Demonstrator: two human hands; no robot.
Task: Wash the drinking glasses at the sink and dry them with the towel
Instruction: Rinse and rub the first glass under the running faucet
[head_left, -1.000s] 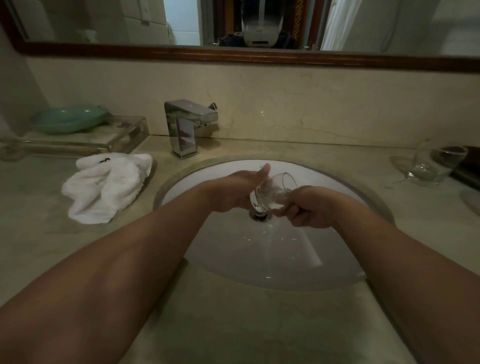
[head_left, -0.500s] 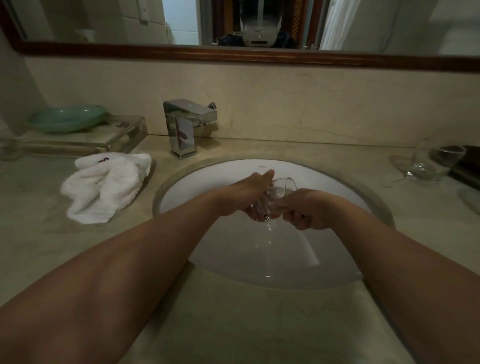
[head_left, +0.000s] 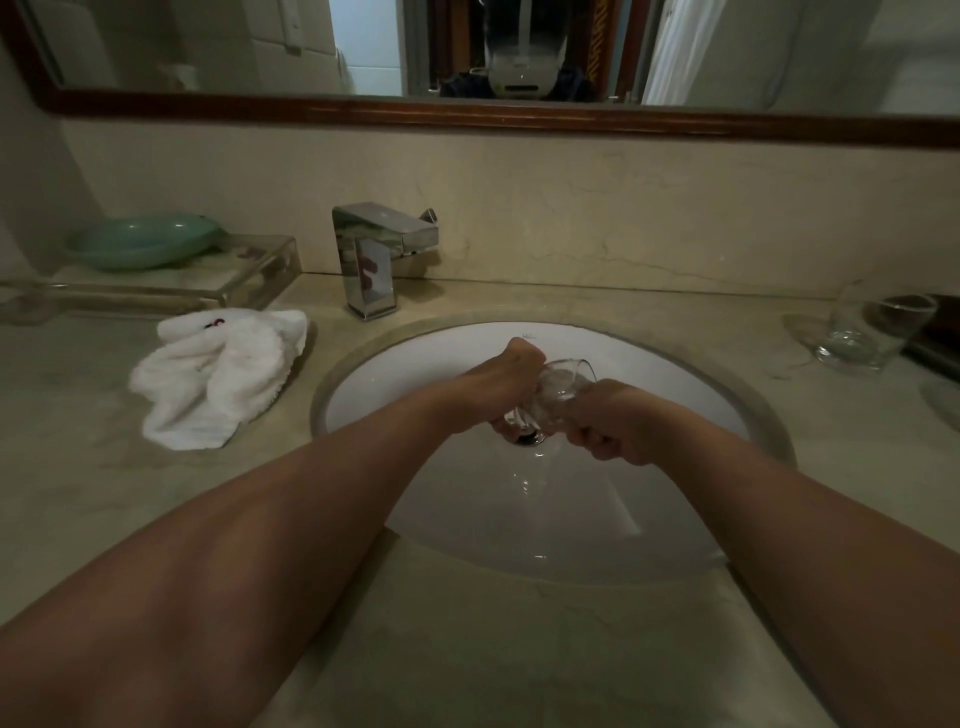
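Observation:
Over the white sink basin (head_left: 415, 364) both my hands hold one clear drinking glass (head_left: 563, 382), tilted with its rim up and to the right, just above the drain (head_left: 527, 439). My left hand (head_left: 493, 387) wraps its lower part from the left, thumb up. My right hand (head_left: 608, 423) grips it from the right. A second clear glass (head_left: 865, 332) stands on the counter at the far right. A crumpled white towel (head_left: 218, 374) lies on the counter left of the sink.
A chrome tap (head_left: 374, 254) stands behind the basin, no water running from it. At the back left a clear tray (head_left: 249, 275) carries a green dish (head_left: 143, 241). A dark object (head_left: 940, 338) sits at the right edge. A wood-framed mirror (head_left: 519, 114) runs above.
My left hand closed in around the glass and turned on it. The glass sank slightly toward the drain and my right hand shifted a little with it.

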